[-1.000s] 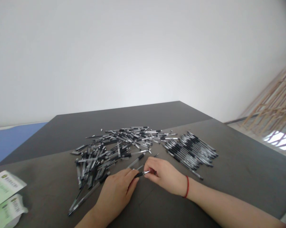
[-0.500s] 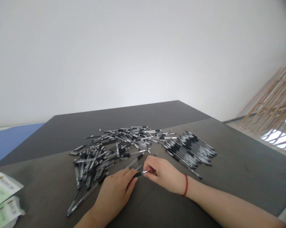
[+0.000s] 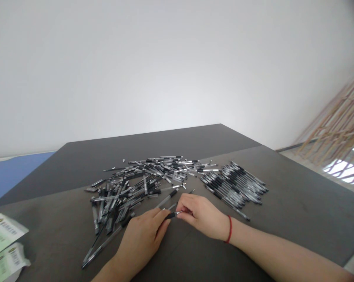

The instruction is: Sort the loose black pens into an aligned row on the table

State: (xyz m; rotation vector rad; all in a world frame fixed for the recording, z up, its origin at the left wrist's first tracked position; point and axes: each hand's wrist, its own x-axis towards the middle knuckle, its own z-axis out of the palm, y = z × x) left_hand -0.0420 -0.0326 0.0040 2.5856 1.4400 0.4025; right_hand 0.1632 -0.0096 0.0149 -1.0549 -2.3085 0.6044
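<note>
Two-handed, holds a slim black-gripped plastic pen (image 3: 171, 215) crosswise: clamps it in the left hand (image 3: 143, 233), aims its silvery tip (image 3: 178, 212) rightward, slightly away, into the tight pinch of the right hand (image 3: 204, 215).

I see two pale-green and white printed packets (image 3: 3, 235) at lower left, cut off by my camera's edge, on the flat dark-grey table (image 3: 312, 203). Past the table's left side I make out a flat blue surface (image 3: 15, 170). A plain white wall (image 3: 165, 70) rises behind; far right, I find a blurred, light-brown, wooden-looking slatted frame (image 3: 338, 122).
</note>
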